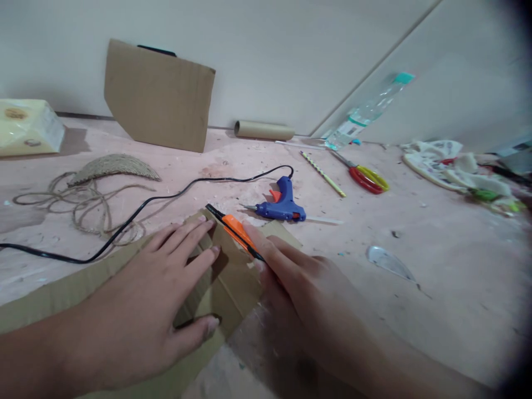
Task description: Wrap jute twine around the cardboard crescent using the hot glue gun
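My left hand [166,293] lies with fingers spread on a piece of brown cardboard [236,280], pressing it against the pinkish surface. My right hand [291,271] is wrapped round an orange and black utility knife [239,233], whose black tip rests at the cardboard's upper edge, just beyond my left fingertips. Just past the knife lies a blue glue gun [280,204] with an orange trigger, a clear glue stick in its rear and a black cord [166,197] running off to the left.
Twine [91,205] and a woven half-round piece [116,166] lie left. Cardboard [158,97] leans on the wall near a tube [266,131], a bottle [363,119], a pencil [323,174] and scissors [366,178]. A packet [31,127] stands far left; cloth [449,166] lies right.
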Demonstrator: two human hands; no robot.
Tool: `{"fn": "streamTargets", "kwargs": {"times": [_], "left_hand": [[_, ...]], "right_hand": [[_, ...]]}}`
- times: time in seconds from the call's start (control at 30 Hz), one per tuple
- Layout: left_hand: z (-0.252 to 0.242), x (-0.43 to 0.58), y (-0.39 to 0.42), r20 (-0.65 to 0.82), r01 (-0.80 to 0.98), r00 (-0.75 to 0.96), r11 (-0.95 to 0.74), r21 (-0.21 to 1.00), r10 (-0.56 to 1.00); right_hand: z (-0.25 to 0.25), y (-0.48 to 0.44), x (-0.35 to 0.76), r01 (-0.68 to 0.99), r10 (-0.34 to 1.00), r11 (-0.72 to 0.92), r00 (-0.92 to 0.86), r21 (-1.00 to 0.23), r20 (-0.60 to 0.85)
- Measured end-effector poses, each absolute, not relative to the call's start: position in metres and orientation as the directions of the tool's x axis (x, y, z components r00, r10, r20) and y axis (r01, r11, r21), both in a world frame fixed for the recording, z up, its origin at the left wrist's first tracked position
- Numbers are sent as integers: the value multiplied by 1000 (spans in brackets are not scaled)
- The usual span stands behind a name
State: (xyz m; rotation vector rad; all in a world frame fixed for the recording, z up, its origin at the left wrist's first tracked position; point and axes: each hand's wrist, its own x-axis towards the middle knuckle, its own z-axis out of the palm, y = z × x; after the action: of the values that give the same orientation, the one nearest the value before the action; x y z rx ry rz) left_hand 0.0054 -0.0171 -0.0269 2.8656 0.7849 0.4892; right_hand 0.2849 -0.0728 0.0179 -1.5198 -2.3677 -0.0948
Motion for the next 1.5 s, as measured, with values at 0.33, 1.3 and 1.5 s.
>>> {"fn": "streamTargets", "kwargs": {"times": [0.33,1.3,1.5], "left_hand": [[-28,5,-16,273,473,822,-866,161,500],[-26,13,-11,212,514,819,-846,140,533],[-24,14,-9,166,512,835,-851,114,525]], "right_hand": [[18,-68,283,888,835,459,-436,11,335],[44,-66,269,911,921,369,-385,181,56],[34,-69,265,930,934,354,-356,101,6]]}}
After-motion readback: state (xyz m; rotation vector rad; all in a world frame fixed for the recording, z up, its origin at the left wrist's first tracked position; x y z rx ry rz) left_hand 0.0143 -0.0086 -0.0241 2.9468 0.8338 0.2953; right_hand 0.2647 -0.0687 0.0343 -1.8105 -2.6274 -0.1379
